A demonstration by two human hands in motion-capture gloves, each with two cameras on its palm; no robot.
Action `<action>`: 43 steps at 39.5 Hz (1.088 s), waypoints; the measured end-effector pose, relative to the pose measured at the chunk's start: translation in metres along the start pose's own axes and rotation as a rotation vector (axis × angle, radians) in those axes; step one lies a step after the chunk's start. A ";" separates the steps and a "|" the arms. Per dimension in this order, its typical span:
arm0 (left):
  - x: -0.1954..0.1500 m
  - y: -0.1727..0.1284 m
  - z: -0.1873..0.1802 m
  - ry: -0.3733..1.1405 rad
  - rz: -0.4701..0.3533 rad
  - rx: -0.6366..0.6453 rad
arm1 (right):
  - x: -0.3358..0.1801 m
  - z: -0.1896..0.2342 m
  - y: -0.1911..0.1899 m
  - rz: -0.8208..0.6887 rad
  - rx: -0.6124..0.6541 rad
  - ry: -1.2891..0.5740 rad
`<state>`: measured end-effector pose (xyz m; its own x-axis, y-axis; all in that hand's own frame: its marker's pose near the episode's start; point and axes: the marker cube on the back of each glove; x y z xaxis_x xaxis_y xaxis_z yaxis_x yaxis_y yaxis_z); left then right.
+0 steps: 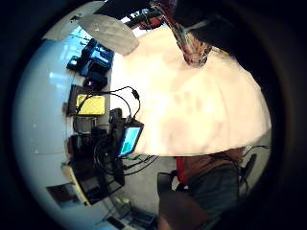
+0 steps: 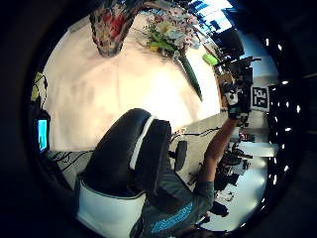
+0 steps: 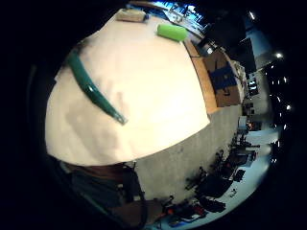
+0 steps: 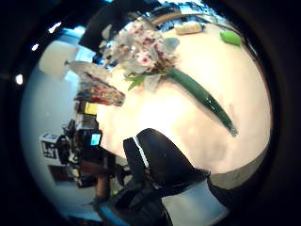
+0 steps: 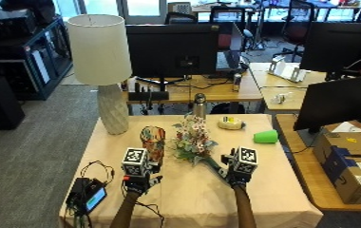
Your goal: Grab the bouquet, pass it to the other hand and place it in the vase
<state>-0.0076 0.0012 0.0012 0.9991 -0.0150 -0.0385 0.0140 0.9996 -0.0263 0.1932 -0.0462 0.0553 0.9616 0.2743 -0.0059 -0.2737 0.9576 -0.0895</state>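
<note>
The bouquet (image 5: 193, 138) lies on the desk (image 5: 186, 199) beside the vase (image 5: 153, 142), its green stem pointing toward the right hand (image 5: 237, 175), handy for a pickup. That hand hovers by the stem end; its fingers' state cannot be told. The left hand (image 5: 138, 183), fingers spread, waits before the vase.

Overhead rear view; four palm views

Office — desks (image 5: 199, 92), monitors (image 5: 171, 50), swivel chairs (image 5: 297, 19), carpet floor.

No legible text anywhere.
</note>
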 end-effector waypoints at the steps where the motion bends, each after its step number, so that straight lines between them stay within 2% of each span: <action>1: 0.000 0.001 0.000 0.001 -0.002 -0.005 | 0.006 0.007 -0.003 0.015 -0.011 -0.006; 7: -0.002 0.005 -0.002 -0.008 -0.008 -0.014 | 0.029 0.041 -0.017 0.073 -0.052 -0.032; 12: -0.004 -0.001 0.001 -0.017 -0.003 0.008 | 0.015 0.022 -0.004 0.046 -0.001 -0.075; 17: 0.003 0.006 -0.001 0.003 -0.001 -0.025 | 0.010 0.041 0.005 0.030 -0.134 -0.096; 21: 0.001 -0.007 0.013 0.017 0.017 -0.012 | 0.004 0.055 0.017 0.010 -0.299 -0.106; 23: -0.001 -0.009 0.017 0.020 0.020 -0.012 | 0.006 0.062 0.017 0.037 -0.320 -0.069; 28: -0.001 -0.001 0.012 0.022 -0.001 -0.041 | 0.004 0.072 0.013 0.044 -0.266 -0.081; 34: -0.004 -0.006 0.016 0.020 0.000 -0.026 | 0.000 0.064 0.010 0.087 -0.128 0.015; 37: -0.005 -0.007 0.018 0.014 -0.002 -0.023 | 0.001 0.059 -0.002 0.088 -0.017 0.076; 41: -0.005 -0.006 0.018 0.009 -0.005 -0.034 | 0.008 0.059 -0.004 0.126 -0.008 0.142; 43: -0.004 -0.006 0.018 0.012 -0.003 -0.036 | 0.007 0.059 -0.011 0.123 0.035 0.132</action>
<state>-0.0112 -0.0040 0.0191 0.9986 -0.0187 -0.0504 0.0155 0.9979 -0.0625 0.2018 -0.0492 0.1150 0.9145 0.3775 -0.1459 -0.3873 0.9208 -0.0452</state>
